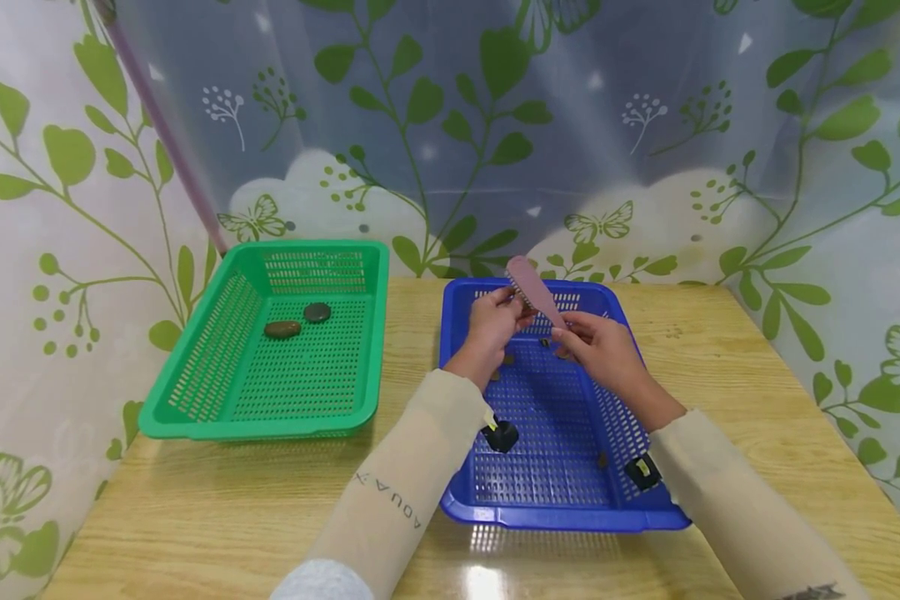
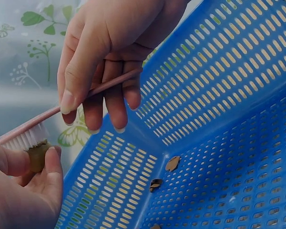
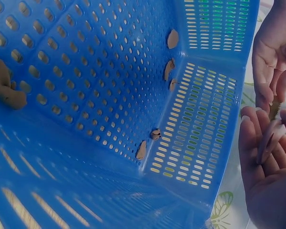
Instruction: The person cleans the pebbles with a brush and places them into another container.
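Note:
Over the far part of the blue basket [image 1: 543, 518], my right hand [image 1: 607, 346] grips the handle of a pink brush [image 1: 536, 293]. Below the brush head, my left hand [image 1: 489, 327] pinches a small brownish-green stone [image 2: 37, 158] between thumb and fingers. White bristles [image 2: 25, 138] touch the top of this stone in the left wrist view. The head view mostly hides the stone behind fingers and brush. Several brown flat pieces [image 3: 7, 88], perhaps leaves or clay bits, lie on the basket's bottom and along its edges.
To the left stands a green basket [image 1: 266, 429] holding a dark round stone [image 1: 317, 312] and a brown oval stone [image 1: 282, 329]. Both baskets rest on a wooden table [image 1: 750, 400]. A leaf-patterned curtain [image 1: 450, 125] hangs close behind the table.

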Tool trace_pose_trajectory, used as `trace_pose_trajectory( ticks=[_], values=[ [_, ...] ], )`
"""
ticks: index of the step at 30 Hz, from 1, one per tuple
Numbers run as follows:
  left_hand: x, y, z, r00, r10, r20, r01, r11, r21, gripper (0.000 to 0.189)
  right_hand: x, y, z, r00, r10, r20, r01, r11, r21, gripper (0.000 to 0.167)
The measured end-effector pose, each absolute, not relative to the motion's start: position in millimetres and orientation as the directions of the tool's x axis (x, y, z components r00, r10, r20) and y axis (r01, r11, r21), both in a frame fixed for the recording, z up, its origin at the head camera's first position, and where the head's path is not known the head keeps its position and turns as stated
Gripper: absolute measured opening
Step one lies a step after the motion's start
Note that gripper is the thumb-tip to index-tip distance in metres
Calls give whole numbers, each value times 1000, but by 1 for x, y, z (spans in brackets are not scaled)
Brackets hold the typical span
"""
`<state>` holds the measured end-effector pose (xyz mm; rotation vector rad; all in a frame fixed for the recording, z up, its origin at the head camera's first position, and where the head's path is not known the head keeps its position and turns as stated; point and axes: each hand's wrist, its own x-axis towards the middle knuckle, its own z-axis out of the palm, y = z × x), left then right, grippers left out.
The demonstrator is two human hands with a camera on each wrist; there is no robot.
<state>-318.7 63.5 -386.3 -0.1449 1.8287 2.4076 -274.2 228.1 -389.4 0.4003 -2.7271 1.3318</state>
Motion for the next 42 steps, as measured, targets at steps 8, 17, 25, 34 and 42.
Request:
trace_pose_trajectory(
  ticks=[8, 17, 25, 34, 42],
  values=[
    [-317, 63, -384, -986, 10, -164, -160, -278, 947, 34, -273, 230, -388, -961, -175, 216, -278, 638, -718, 39],
    [-316, 62, -383, -987, -1, -158, -149, -318, 936, 36, -273, 232, -386, -970, -30, 242, -205, 633, -746, 35],
    [-317, 61, -384, -989, 10, -150, -145, -323, 935, 38, -274, 231, -386, -968, -39, 248, -216, 637, -740, 38],
    [-318, 62, -385, -988, 10, -156, -151, -308, 939, 36, -273, 230, -387, -960, -94, 263, -265, 599, -756, 42],
    [-318, 63, -385, -989, -3, -150, -143, -269, 952, 34, -274, 229, -390, -954, -189, 234, -301, 583, -754, 43]
  ],
)
